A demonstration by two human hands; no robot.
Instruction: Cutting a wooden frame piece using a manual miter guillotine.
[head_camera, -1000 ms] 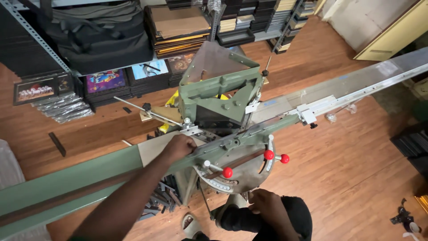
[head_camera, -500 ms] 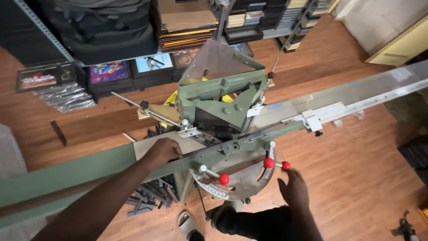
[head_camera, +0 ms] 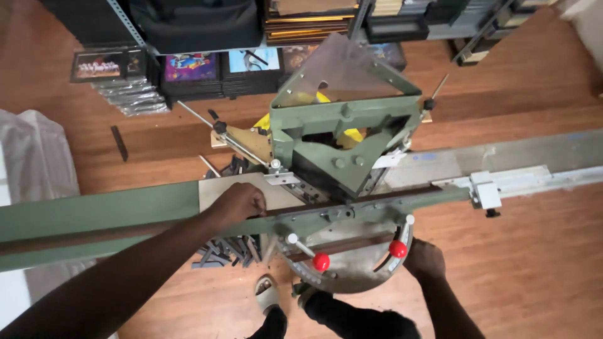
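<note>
Since the earlier frame, the right hand has moved up from beside the person's dark trouser leg to the curved metal base plate of the green cast-metal mitre cutting machine, just beside the right-hand red ball-ended lever; its fingers curl over the plate's edge, though whether they actually clamp it cannot be told. The left hand stays a closed fist, knuckles up, pressing on the long dark-brown wooden moulding strip that lies along the flat, green-painted metal support rail. That strip runs from the left edge of view to the machine's V-shaped cutting head. A clear, angular plastic guard sits tilted above the head. A second red ball-ended lever juts out lower left of the first. Short dark offcuts lie heaped on the glossy plank wood floor under the rail.
</note>
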